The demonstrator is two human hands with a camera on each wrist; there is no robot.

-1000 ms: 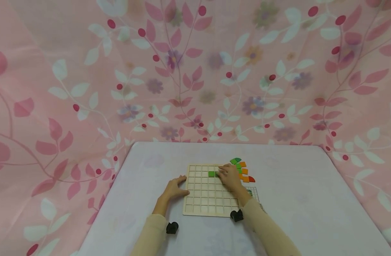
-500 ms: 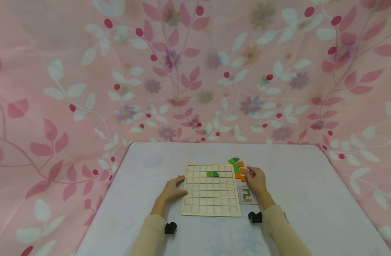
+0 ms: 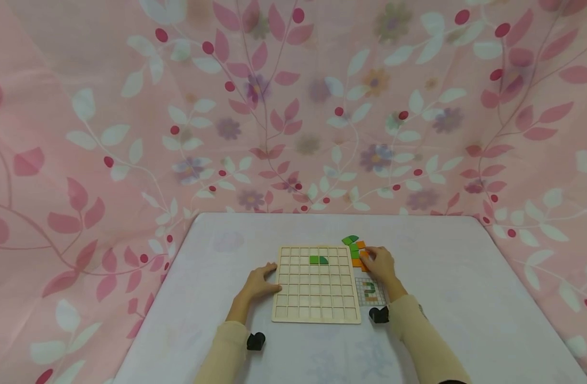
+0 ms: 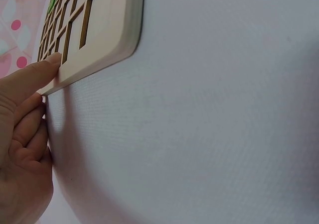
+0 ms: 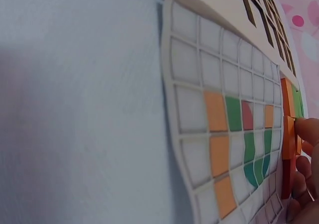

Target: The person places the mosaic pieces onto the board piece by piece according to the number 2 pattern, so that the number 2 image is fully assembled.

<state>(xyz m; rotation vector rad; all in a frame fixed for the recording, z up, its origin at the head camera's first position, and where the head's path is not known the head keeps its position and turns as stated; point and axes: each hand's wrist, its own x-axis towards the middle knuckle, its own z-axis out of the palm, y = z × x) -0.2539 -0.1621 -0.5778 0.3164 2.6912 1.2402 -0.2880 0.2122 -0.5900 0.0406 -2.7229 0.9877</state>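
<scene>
My left hand [image 3: 258, 282] rests at the left edge of a wooden grid board [image 3: 317, 321]. In the left wrist view its thumb [image 4: 42, 73] lies on the board's rim, fingers beside and below the edge. A light green square tile [image 3: 314, 260] and a dark green quarter-round tile [image 3: 324, 260] sit side by side in the board's upper rows. Over the loose tiles right of the board is my right hand [image 3: 383, 265], its fingertips right at an orange square tile [image 3: 364, 254]. I cannot tell whether it pinches that tile. A red tile [image 5: 287, 179] shows beneath the fingers.
A printed grid card [image 3: 369, 293] with a coloured figure lies against the board's right side, below the tiles. Light green tiles [image 3: 354, 249] and a dark green quarter-round tile [image 3: 353, 238] lie farther back. A floral curtain [image 3: 293, 133] hangs behind the white table [image 3: 235, 234].
The right hand has left the dark green quarter-round tile in the board beside the light green square and moved right to the loose tiles, then slightly left over them. The left hand stays put.
</scene>
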